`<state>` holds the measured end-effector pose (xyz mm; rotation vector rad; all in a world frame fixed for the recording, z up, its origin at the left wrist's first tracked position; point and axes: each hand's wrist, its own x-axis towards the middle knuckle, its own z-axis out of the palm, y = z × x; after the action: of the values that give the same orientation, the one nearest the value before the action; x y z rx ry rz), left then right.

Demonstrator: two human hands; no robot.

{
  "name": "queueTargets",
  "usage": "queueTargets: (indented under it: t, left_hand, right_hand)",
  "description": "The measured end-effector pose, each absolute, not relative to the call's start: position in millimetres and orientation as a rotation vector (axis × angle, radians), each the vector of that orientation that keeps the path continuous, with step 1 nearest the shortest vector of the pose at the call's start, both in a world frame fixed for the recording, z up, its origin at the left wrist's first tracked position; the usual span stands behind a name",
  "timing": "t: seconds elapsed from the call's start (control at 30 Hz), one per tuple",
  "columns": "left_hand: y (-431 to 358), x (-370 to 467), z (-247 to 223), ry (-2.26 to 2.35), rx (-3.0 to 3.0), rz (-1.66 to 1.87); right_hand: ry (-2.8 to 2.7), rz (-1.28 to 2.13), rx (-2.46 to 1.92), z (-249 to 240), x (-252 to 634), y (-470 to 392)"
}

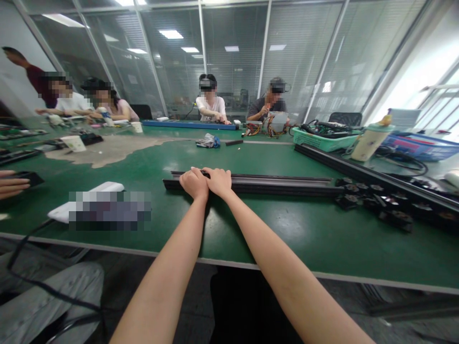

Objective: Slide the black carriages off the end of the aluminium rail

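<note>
A long black metal rail [279,184] with a grey channel along it lies across the green table in front of me. Side by side near its left end are my left hand [194,182] and my right hand [219,181]. Both are closed, with fingers curled over the rail and thumbs close together. Between the thumbs shows a bit of a small black part [205,174], mostly hidden by my hands. Past the rail's right end sit several small black parts [353,191] with metallic centres.
Another long black rail [358,172] slants along the right, near a cream bottle [373,141] and a green basket [324,138] of cables. To the left lie a white device [86,200] and a paper cup [73,143]. A neighbour's hand [13,184] is at the left edge; several people sit opposite.
</note>
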<state>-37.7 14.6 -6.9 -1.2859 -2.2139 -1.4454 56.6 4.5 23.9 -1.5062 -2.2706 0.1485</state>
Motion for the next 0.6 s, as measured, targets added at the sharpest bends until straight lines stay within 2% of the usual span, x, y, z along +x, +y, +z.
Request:
queueTargets:
  t: [0.6]
  left_hand:
    - [16.2, -38.0, -8.2, -2.22, -1.306, -1.438]
  right_hand:
    - [-2.266, 0.092, -1.498, 25.3, 59.5, 0.7]
